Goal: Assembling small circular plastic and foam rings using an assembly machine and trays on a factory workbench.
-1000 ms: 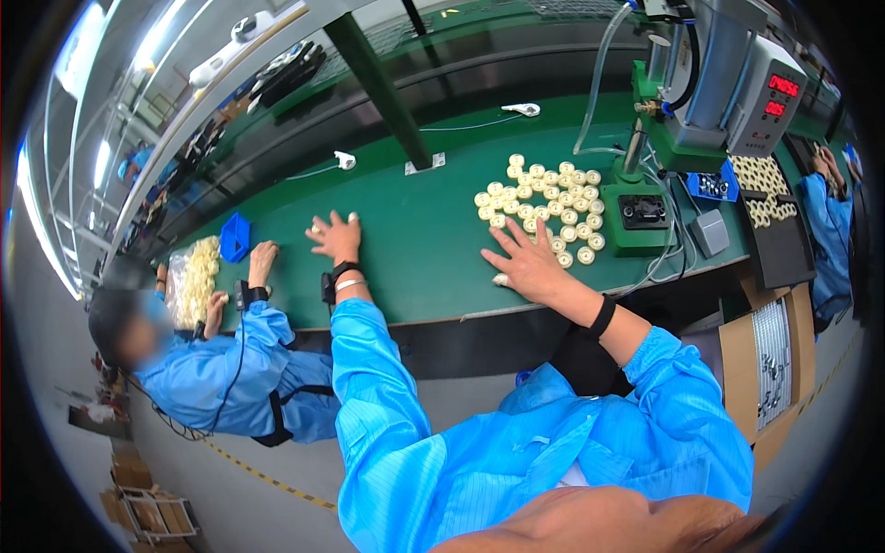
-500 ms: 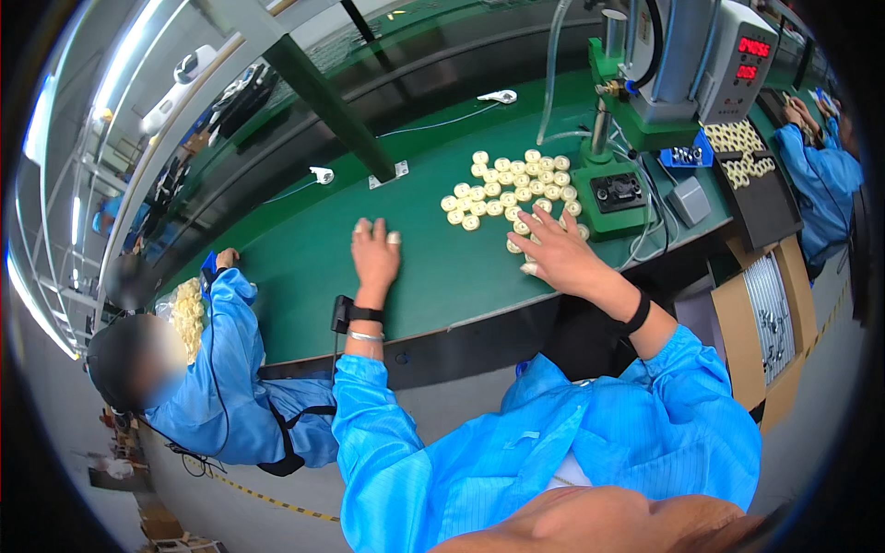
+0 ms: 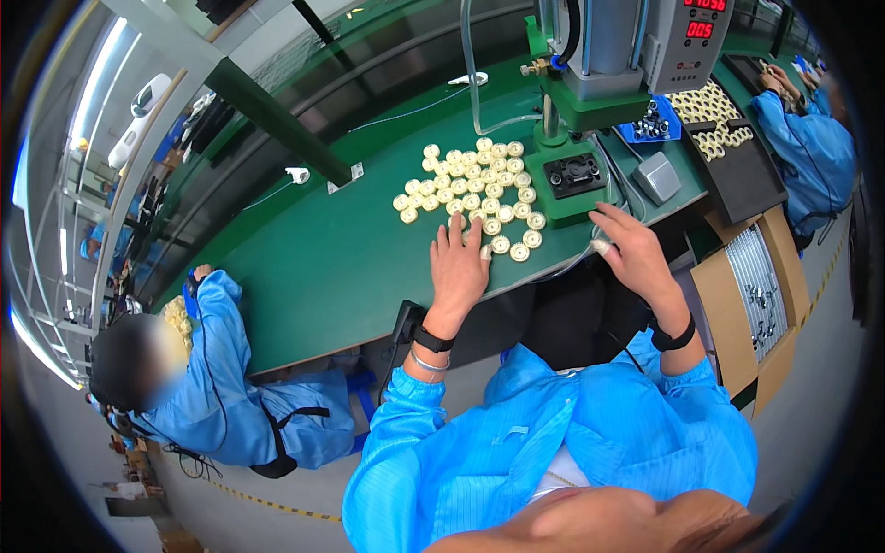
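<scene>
A loose cluster of cream round, wheel-like plastic parts [image 3: 458, 185] lies on the green tabletop [image 3: 341, 267]. My left hand [image 3: 458, 274] is at the near edge of the cluster, its fingers stretched out and fingertips at the closest parts; whether they touch is hard to tell. To the right, my right hand [image 3: 636, 263] hovers by the front corner of a green bench press [image 3: 560, 207], thumb and fingers apart with nothing between them. On the press base sits a black fixture [image 3: 573, 173]. Pale covers wrap some of my fingertips.
Right of the press are a grey box [image 3: 657, 178], a blue bin [image 3: 650, 127] of small metal parts and a black tray [image 3: 737, 184] with cream rings. A carton [image 3: 705, 309] of metal rods stands below. Co-workers sit left [image 3: 221, 369] and far right [image 3: 802, 152].
My left hand has moved right to the cream parts. My right hand has left them and shifted right, beside the press. The whole view has shifted slightly.
</scene>
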Demonstrator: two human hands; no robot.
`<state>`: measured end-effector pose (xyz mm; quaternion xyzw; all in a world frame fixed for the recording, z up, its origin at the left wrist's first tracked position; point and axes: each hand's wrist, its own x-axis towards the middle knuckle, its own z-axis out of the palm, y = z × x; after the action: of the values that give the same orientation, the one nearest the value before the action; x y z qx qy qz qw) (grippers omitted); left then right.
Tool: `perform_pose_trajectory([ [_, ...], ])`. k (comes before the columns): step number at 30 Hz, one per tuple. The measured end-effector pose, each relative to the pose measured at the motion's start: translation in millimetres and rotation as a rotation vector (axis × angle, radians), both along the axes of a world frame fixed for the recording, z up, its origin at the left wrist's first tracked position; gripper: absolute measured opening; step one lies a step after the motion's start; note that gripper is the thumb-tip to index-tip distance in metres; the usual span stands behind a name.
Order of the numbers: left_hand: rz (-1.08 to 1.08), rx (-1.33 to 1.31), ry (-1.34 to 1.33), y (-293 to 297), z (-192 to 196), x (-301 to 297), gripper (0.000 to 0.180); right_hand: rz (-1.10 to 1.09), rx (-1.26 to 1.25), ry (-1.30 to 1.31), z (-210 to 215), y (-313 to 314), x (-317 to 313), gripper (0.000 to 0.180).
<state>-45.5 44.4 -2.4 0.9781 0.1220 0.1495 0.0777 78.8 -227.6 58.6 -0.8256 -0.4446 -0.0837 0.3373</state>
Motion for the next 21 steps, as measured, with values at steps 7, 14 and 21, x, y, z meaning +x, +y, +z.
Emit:
perform_pose_trajectory([
  [7,0.397,0.179,-0.081,72.9,19.5,38.1,0.067,-0.068,0.083,0.037,8.8,-38.7,18.2,0.040],
  [14,0.025,-0.103,-0.093,112.0,-33.3,67.6,0.070,0.082,0.141,0.093,-10.9,-48.8,19.2,0.042],
  [21,0.255,-0.163,0.059,130.7,6.2,130.9,0.074,0.014,0.163,0.096,-6.2,-62.1,26.8,0.038],
])
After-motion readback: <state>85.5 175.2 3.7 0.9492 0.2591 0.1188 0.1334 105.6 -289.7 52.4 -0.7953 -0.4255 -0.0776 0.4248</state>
